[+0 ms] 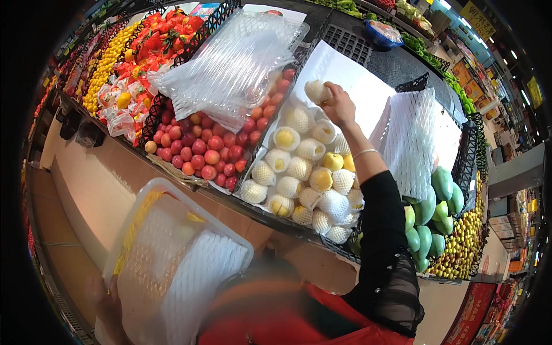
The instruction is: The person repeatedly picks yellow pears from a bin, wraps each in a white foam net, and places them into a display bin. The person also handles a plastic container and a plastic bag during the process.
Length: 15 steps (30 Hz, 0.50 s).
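Note:
My right hand (340, 105) grips a round fruit in a white foam net (317, 92) above the far end of a pile of yellow pears (299, 168). Most of these fruits wear foam nets; a few, such as a yellow one (333, 161), show bare skin. Behind the pile lies a white liner sheet (345, 71). At lower left, my left hand (101, 286) holds the side rim of a translucent plastic crate (151, 241). Inside the crate lie white foam nets (207, 263) and a strip of yellow tape.
Left of the pears are red plums (211, 146), partly covered by a stack of clear-wrapped foam nets (228, 64). More foam sleeves (412, 138) lie to the right, beside green mangoes (424, 211) and small jujube-like fruits (459, 241). Black lattice dividers (468, 142) stand between sections.

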Available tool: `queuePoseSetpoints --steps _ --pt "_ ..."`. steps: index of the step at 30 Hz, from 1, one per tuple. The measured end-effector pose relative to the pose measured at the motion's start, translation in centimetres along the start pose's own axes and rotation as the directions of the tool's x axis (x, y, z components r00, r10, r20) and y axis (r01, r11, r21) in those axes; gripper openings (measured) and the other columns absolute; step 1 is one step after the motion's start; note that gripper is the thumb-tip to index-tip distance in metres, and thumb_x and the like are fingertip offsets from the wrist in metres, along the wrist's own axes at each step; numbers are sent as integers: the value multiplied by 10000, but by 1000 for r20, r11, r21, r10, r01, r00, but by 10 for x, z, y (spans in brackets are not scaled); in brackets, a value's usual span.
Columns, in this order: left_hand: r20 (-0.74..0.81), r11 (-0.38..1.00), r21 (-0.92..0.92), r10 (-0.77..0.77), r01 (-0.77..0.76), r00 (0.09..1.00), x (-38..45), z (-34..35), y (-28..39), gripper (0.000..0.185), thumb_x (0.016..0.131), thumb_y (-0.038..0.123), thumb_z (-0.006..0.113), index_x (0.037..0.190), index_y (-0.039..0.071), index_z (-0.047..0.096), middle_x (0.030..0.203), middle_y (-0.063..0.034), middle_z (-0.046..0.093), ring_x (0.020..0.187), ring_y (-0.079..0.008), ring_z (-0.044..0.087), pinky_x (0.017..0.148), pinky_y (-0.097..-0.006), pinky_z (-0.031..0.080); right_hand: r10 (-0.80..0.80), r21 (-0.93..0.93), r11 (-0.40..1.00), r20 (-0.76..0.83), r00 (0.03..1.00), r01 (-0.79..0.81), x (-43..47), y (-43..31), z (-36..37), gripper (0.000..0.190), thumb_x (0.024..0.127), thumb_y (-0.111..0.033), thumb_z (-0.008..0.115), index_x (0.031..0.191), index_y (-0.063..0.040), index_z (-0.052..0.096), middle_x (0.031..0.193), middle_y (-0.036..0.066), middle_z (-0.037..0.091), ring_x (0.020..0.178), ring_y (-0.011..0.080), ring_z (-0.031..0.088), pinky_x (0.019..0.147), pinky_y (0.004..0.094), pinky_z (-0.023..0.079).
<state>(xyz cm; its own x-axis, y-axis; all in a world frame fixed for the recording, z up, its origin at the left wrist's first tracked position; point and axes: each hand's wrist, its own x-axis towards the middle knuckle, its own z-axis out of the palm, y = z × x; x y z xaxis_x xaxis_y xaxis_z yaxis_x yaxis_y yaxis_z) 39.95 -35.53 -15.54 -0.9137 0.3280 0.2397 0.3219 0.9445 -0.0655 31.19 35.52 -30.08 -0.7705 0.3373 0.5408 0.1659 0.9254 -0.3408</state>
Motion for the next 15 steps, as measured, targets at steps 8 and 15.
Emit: queuePoseSetpoints --steps 8,15 --pt "-7 986 89 -139 139 990 -24 -7 -2 262 801 114 703 737 -8 479 680 -172 454 635 -367 471 566 -451 354 -366 -125 918 94 926 376 -19 30 20 343 722 -203 653 1042 -101 582 1061 106 581 1027 294 543 910 420 400" --pt "-3 991 105 -80 80 997 -23 -9 -5 277 795 120 705 720 13 461 680 -167 448 643 -368 474 563 -446 352 -100 -100 986 305 947 136 7 10 15 451 709 -279 729 1124 -199 570 1000 123 564 858 330 590 793 413 485"
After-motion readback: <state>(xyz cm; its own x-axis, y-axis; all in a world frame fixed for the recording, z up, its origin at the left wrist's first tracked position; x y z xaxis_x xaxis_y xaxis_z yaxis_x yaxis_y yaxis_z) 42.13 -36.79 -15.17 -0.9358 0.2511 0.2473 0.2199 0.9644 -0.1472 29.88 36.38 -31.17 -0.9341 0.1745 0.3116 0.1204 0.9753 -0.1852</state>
